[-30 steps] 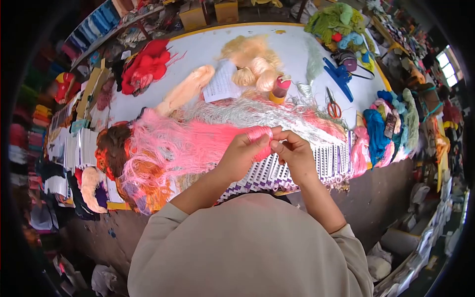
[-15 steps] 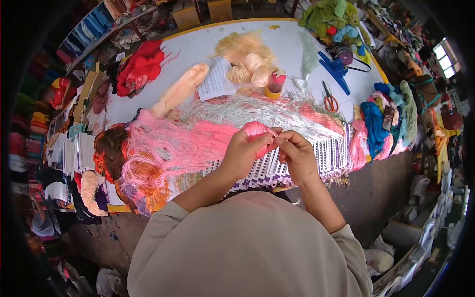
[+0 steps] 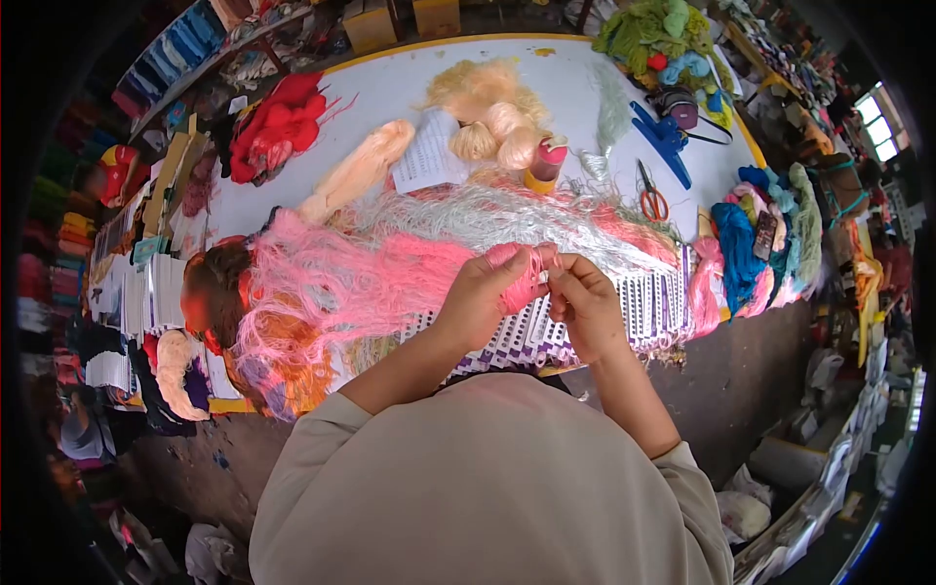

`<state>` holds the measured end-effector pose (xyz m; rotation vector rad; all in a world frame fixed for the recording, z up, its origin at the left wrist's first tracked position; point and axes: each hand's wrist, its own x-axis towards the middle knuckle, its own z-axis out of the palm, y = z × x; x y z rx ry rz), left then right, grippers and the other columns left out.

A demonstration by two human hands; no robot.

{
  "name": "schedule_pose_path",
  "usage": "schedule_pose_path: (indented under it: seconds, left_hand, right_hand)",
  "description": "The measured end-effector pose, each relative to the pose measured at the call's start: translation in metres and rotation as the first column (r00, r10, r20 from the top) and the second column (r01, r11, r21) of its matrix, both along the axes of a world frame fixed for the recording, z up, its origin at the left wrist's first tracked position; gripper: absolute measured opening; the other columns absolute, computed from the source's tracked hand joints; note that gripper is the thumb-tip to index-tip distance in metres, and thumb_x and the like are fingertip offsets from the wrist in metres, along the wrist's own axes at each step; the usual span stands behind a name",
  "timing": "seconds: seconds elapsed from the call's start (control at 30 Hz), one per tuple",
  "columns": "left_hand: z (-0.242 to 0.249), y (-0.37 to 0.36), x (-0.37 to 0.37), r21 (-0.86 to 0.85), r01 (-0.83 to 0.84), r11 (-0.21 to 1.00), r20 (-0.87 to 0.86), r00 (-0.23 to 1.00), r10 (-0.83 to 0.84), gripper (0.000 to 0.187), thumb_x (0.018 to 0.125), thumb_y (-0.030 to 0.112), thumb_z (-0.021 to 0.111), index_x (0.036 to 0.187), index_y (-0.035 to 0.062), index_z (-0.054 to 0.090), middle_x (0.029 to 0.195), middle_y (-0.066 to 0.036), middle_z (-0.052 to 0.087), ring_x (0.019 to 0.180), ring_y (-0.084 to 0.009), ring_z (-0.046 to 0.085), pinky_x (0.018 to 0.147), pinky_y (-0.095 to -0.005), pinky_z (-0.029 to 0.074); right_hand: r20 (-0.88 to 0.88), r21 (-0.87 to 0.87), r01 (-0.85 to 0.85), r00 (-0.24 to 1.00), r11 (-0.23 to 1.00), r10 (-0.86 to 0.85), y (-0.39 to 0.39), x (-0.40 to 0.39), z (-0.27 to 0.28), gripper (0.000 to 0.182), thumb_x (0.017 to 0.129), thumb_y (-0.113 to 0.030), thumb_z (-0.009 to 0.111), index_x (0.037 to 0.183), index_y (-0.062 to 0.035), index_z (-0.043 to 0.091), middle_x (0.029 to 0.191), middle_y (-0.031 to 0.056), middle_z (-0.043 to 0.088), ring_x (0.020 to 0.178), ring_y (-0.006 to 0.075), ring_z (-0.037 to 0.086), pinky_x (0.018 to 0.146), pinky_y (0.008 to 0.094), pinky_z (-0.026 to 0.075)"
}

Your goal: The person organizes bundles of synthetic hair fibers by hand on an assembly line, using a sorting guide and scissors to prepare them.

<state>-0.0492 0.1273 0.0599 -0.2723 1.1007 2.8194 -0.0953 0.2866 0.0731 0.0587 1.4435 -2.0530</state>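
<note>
My left hand point(image 3: 474, 304) is closed around a ball of pink thread point(image 3: 508, 261), held above the table's near edge. At the ball's right side, my right hand point(image 3: 591, 310) pinches pink thread between thumb and fingertips, nearly touching the left fingers. Loose pink thread point(image 3: 414, 268) spreads over the table left of my hands. Just beyond them lies a tangle of silvery white thread point(image 3: 468, 216). Below the hands is a row of white cards with dark marks and purple edges point(image 3: 648, 307).
Orange-handled scissors point(image 3: 652, 203), a blue clip-like object point(image 3: 661, 141) and a pink-topped thread cone point(image 3: 546, 166) are on the table. Peach balls point(image 3: 517, 146), a printed sheet point(image 3: 427, 154) and red yarn point(image 3: 281, 127) lie farther back. Blue skeins point(image 3: 733, 234) lie at the right edge.
The fingers of my right hand have shifted slightly down and curled more at the thread. Strands at the ball's right side are a little more spread. My left hand keeps its hold.
</note>
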Motion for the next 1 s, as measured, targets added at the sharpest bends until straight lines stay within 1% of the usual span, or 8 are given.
schedule_pose_path:
  seconds: [0.1,0.27,0.33,0.4,0.57,0.63,0.8,1.0]
  left_hand:
    - [-0.008,0.003,0.001,-0.086,-0.011,0.996,-0.075,0.997,0.004,0.032,0.1,0.019,0.055,0.117,-0.0064,0.062,0.124,-0.015,0.061,0.113,-0.0197,0.059,0.098,-0.0343,0.049]
    - [-0.007,0.006,0.001,-0.216,-0.029,0.976,-0.104,0.995,0.006,0.03,0.099,0.017,0.056,0.117,-0.0062,0.062,0.123,-0.015,0.062,0.115,-0.0198,0.058,0.099,-0.0328,0.048]
    - [-0.012,0.004,0.0,-0.195,-0.028,0.98,-0.074,0.997,0.014,0.031,0.1,0.017,0.054,0.118,-0.0065,0.061,0.122,-0.016,0.062,0.115,-0.0205,0.058,0.099,-0.0336,0.048]
    - [-0.014,0.001,-0.001,-0.176,-0.028,0.984,-0.041,0.999,0.021,0.031,0.1,0.017,0.053,0.119,-0.0067,0.061,0.121,-0.016,0.062,0.114,-0.0211,0.059,0.099,-0.0343,0.048]
    - [-0.006,-0.007,-0.002,0.097,0.025,0.995,-0.017,1.0,-0.024,0.037,0.103,0.022,0.048,0.123,-0.0068,0.058,0.122,-0.016,0.061,0.112,-0.0219,0.06,0.099,-0.0377,0.049]
    - [-0.003,-0.006,-0.002,0.057,0.046,0.997,-0.02,0.999,-0.045,0.038,0.103,0.023,0.048,0.124,-0.0068,0.057,0.124,-0.015,0.061,0.113,-0.0218,0.059,0.1,-0.037,0.048]
    - [-0.007,0.001,0.003,-0.132,0.071,0.989,-0.036,0.996,-0.077,0.039,0.103,0.023,0.048,0.127,-0.0065,0.056,0.124,-0.013,0.061,0.113,-0.021,0.06,0.099,-0.0345,0.049]
    - [-0.006,0.002,0.002,-0.068,0.077,0.995,-0.054,0.995,-0.08,0.037,0.103,0.019,0.047,0.126,-0.0079,0.056,0.118,-0.014,0.063,0.106,-0.0195,0.062,0.095,-0.033,0.051]
  right_hand:
    - [-0.127,0.066,-0.004,0.992,0.998,0.012,-0.006,0.003,-0.003,0.012,0.092,-0.014,0.066,0.098,-0.0033,0.065,0.078,-0.0021,0.062,0.062,0.0027,0.05,0.054,0.0185,0.04]
    - [-0.118,0.046,0.036,0.993,0.998,-0.03,-0.008,0.004,-0.011,0.009,0.092,-0.012,0.065,0.096,-0.0043,0.066,0.079,-0.0028,0.061,0.064,0.0028,0.05,0.055,0.0184,0.04]
    - [-0.107,0.013,0.051,0.993,0.999,-0.049,-0.007,0.004,-0.012,0.008,0.093,-0.013,0.064,0.096,-0.0049,0.065,0.078,-0.0028,0.061,0.064,0.003,0.051,0.056,0.0185,0.041]
    - [0.039,-0.17,0.097,0.995,0.981,-0.092,-0.006,0.002,-0.012,0.007,0.095,-0.014,0.062,0.094,-0.0067,0.062,0.078,-0.0032,0.061,0.063,0.0034,0.05,0.055,0.0189,0.041]
    - [0.097,-0.132,0.093,0.992,0.987,-0.08,0.001,-0.001,-0.012,0.008,0.095,-0.015,0.061,0.094,-0.0079,0.061,0.079,-0.0035,0.06,0.061,0.0036,0.049,0.054,0.0197,0.042]
    - [0.067,-0.141,0.045,0.997,0.989,-0.036,0.0,-0.001,-0.011,0.008,0.095,-0.016,0.062,0.096,-0.0073,0.062,0.079,-0.0033,0.061,0.061,0.0036,0.049,0.054,0.0199,0.042]
    - [-0.129,0.14,-0.062,0.988,0.988,0.08,-0.003,0.003,-0.012,0.015,0.091,-0.012,0.067,0.104,-0.006,0.066,0.088,-0.0007,0.067,0.065,0.0051,0.057,0.058,0.0186,0.042]
    - [-0.078,0.059,-0.013,0.997,0.998,0.018,-0.001,0.004,-0.015,0.013,0.09,-0.013,0.068,0.101,-0.0061,0.066,0.088,-0.0016,0.067,0.073,0.0063,0.063,0.058,0.0192,0.042]
